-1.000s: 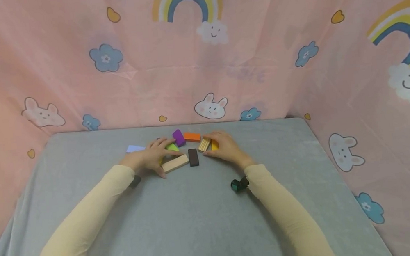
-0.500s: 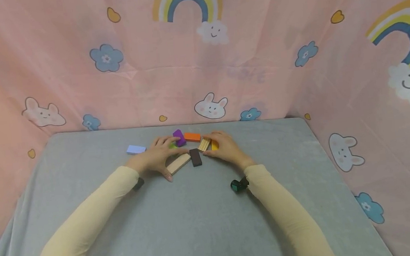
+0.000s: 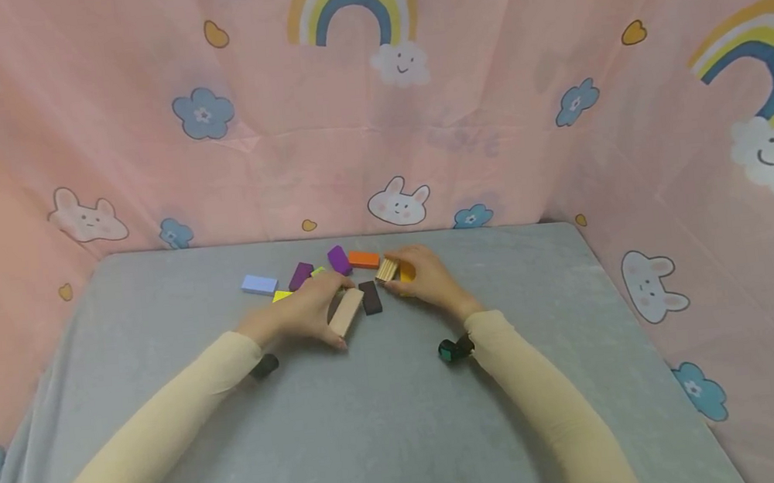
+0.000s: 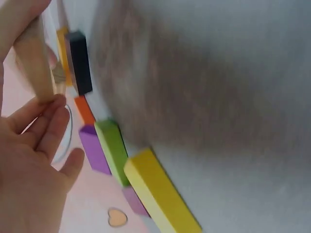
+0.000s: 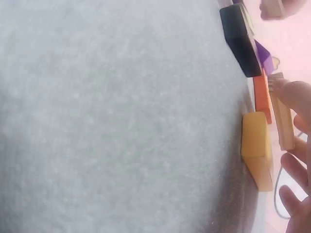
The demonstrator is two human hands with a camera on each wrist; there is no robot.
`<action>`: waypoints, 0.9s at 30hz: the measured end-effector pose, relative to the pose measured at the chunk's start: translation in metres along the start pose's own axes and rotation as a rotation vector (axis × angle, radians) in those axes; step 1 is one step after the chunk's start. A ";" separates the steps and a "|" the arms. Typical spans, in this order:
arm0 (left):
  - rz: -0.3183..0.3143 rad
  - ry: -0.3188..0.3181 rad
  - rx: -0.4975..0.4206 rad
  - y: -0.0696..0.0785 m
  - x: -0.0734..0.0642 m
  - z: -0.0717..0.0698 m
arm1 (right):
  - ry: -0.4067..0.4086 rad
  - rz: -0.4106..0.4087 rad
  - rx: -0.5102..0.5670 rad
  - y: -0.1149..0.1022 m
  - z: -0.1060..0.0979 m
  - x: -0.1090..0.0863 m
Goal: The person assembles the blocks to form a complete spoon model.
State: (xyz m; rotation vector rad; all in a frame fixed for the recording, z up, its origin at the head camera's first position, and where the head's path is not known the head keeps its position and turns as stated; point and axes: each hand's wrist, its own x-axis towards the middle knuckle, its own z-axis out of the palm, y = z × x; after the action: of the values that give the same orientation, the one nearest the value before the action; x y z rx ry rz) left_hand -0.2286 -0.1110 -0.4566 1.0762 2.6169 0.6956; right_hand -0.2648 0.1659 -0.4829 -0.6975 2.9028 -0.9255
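My left hand (image 3: 299, 310) pinches a plain wooden block (image 3: 347, 313) by its ends, thumb at the near end and fingertips at the far one. In the left wrist view this block (image 4: 35, 68) is held up off the cloth. My right hand (image 3: 430, 278) grips a bundle-like, striped wooden block (image 3: 387, 270) between thumb and fingers. The right wrist view shows that striped block (image 5: 283, 116) raised beside an amber block (image 5: 256, 141), which stays on the table. Between the two hands lies a black block (image 3: 370, 297).
Behind the hands lie an orange block (image 3: 364, 260), a purple block (image 3: 339, 260), a dark purple block (image 3: 301, 275) and a partly hidden green block (image 3: 318, 271). A yellow block (image 3: 282, 295) and a light blue block (image 3: 260, 285) are farther left. Grey cloth (image 3: 376, 421) covers the table; a pink curtain (image 3: 295, 157) hangs behind.
My left hand has moved right and nearer, lifting and turning the plain wooden block. The black block has shifted slightly right and tilted. My right hand has barely moved; the striped block sits slightly higher.
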 end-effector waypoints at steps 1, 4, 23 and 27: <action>0.002 0.009 -0.020 0.003 -0.001 0.002 | 0.002 -0.001 0.006 -0.001 -0.001 -0.001; 0.020 0.031 -0.033 0.011 -0.004 0.008 | 0.008 -0.003 0.029 -0.003 -0.003 -0.002; -0.071 0.179 0.094 0.063 -0.018 0.043 | 0.024 0.017 0.038 -0.009 -0.004 -0.010; -0.102 0.174 0.063 0.074 -0.020 0.050 | 0.023 0.020 0.004 -0.013 -0.002 -0.010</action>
State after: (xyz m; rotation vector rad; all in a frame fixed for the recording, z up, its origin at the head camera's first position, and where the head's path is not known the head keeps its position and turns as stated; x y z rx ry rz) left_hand -0.1518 -0.0625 -0.4616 0.9284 2.8362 0.7176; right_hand -0.2508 0.1622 -0.4753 -0.6600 2.9212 -0.9432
